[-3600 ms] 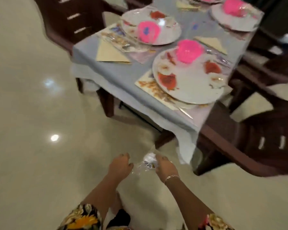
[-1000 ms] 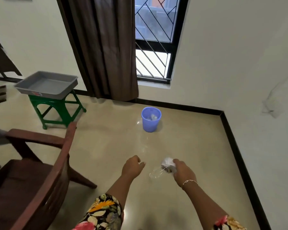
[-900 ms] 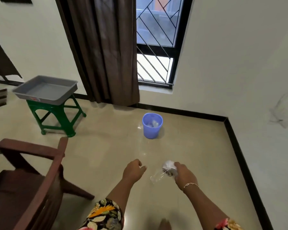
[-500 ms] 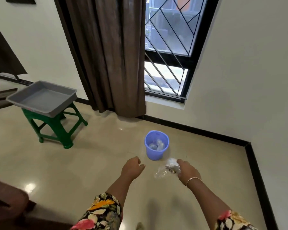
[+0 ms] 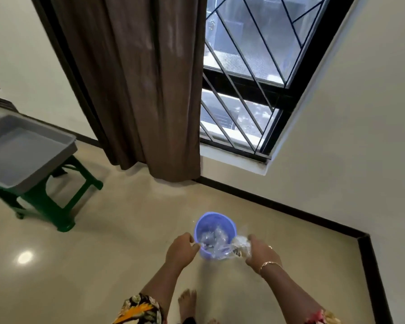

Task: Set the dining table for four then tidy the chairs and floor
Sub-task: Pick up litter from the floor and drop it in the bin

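The right hand [image 5: 260,253] grips a crumpled clear plastic wrapper [image 5: 237,246], thin and shiny, its loose end hanging over the rim of a small round blue plastic bucket [image 5: 202,222]. More crinkled clear plastic lies inside the bucket. The left hand [image 5: 181,250] is clenched in a fist just beside the bucket's other edge, with nothing visible in it. The bucket stands on a glossy cream floor [image 5: 117,242]. To the left, a shallow grey rectangular tray [image 5: 63,150] sits on a green plastic stool [image 5: 63,213]. A brown curtain [image 5: 145,90] hangs in heavy folds beside a black-framed, barred window [image 5: 250,66].
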